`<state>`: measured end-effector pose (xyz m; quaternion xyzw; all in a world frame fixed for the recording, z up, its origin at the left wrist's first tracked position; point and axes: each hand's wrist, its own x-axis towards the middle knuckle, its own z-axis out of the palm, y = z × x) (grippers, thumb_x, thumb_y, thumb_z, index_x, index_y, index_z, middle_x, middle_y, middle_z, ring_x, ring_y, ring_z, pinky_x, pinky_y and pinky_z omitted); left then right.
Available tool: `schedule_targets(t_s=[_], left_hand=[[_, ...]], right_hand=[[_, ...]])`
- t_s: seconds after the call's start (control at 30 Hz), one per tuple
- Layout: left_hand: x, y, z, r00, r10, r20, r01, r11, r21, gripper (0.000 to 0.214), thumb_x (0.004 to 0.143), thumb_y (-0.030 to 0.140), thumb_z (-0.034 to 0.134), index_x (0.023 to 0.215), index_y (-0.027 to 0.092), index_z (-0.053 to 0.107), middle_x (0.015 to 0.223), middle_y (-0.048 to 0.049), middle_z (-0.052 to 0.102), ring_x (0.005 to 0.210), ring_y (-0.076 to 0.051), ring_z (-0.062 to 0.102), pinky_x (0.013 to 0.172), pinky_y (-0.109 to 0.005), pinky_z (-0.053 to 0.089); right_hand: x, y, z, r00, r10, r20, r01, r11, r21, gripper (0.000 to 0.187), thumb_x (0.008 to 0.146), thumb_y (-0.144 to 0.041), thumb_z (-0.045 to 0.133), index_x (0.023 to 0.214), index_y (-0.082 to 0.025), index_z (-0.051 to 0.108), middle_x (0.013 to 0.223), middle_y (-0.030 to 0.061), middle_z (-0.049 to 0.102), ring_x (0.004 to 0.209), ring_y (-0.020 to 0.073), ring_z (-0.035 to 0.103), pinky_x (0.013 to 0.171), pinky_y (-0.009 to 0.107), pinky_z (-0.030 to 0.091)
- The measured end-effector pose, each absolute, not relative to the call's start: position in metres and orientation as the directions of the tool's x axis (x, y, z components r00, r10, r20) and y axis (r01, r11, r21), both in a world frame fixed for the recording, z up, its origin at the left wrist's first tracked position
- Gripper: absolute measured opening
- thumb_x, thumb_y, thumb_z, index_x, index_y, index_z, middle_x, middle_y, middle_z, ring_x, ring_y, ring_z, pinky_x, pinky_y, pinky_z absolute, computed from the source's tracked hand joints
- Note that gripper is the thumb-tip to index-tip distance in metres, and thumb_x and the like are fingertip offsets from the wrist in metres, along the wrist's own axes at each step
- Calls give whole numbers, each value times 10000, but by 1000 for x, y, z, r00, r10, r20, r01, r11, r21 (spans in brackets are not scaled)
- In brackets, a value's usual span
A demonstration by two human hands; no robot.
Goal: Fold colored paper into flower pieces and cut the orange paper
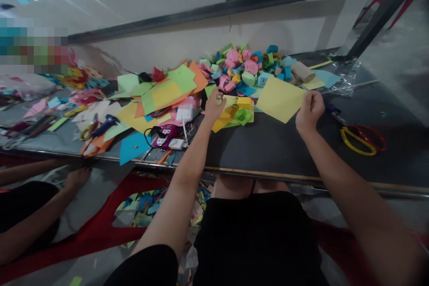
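My right hand (310, 109) pinches the right corner of a yellow square paper sheet (279, 98) and holds it just above the dark table (288, 147). My left hand (214, 105) reaches forward with its fingers curled at the near edge of a pile of folded coloured paper pieces (244, 67); what it grips, if anything, is hidden. Just right of that hand lie yellow and green folded papers (236, 114).
Loose coloured sheets (167, 91) cover the table's left part, with a white charger (186, 111), a pink device (166, 136) and small scissors (89, 132). Red and yellow scissors (363, 139) lie at the right. Another person's arm (40, 214) rests at lower left. Paper scraps litter the floor.
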<state>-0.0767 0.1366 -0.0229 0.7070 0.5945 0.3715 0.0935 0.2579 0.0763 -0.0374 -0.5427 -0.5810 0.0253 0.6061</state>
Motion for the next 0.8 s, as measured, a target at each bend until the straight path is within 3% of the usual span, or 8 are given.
schedule_targets(t_s=[0.07,0.13,0.23,0.3,0.37,0.6,0.73,0.8], left_hand=[[-84,137,-24,88,941,327,849,-243,470,446,898,343,634,1327,228,592,1210,-131,729,1193,-322,648,1070,-512,473],[-84,136,-26,111,947,302,903,-223,367,465,872,356,671,1312,218,613,1255,-157,713,1278,-373,596,1113,-555,422],[-78,136,-28,66,944,323,934,-173,313,557,904,310,608,1439,180,523,1375,-205,646,1357,-390,540,1135,-564,387],[-78,141,-28,53,949,311,927,-162,338,580,916,252,563,1482,164,476,1397,-205,638,1387,-377,520,1141,-567,377],[-81,147,-26,68,957,281,902,-179,393,549,900,220,575,1444,175,511,1340,-166,689,1393,-355,520,1148,-557,378],[-93,160,-18,163,962,217,800,-258,542,435,883,217,586,1313,166,623,1149,-103,765,1113,-242,700,1038,-377,503],[-110,163,-12,326,932,159,861,-362,357,473,794,203,663,1266,176,676,1405,-152,649,1373,-315,549,1191,-454,384],[-128,163,-4,331,929,163,890,-365,272,501,757,295,742,1247,204,687,1514,-155,555,1469,-359,434,1232,-516,317]], right_hand=[[255,66,-27,423,578,697,631,364,-685,642,1024,-659,189,1168,-220,635,958,130,646,972,324,673,843,534,542],[249,54,-16,361,558,747,688,381,-618,648,1022,-645,194,1115,-227,681,1011,156,670,1044,343,662,912,555,522],[235,37,-8,-109,669,735,743,546,-386,546,1007,-603,323,994,-251,739,1009,148,720,1038,326,667,942,525,506],[223,31,-9,-468,681,563,680,685,-263,437,1000,-515,416,924,-255,759,958,122,752,963,280,683,870,442,508],[212,30,-14,-672,634,383,614,766,-191,394,1002,-414,436,870,-235,761,903,107,765,884,236,685,762,361,474],[210,30,-15,-632,741,225,738,665,-117,279,907,-283,506,765,-198,732,826,73,771,774,199,663,603,308,305],[216,20,-8,-669,737,94,727,676,-123,276,842,-293,549,613,-211,679,701,40,733,658,173,611,589,302,282],[214,16,-7,-693,715,94,700,698,-150,334,875,-332,525,604,-212,678,680,39,723,649,170,610,593,299,293]])
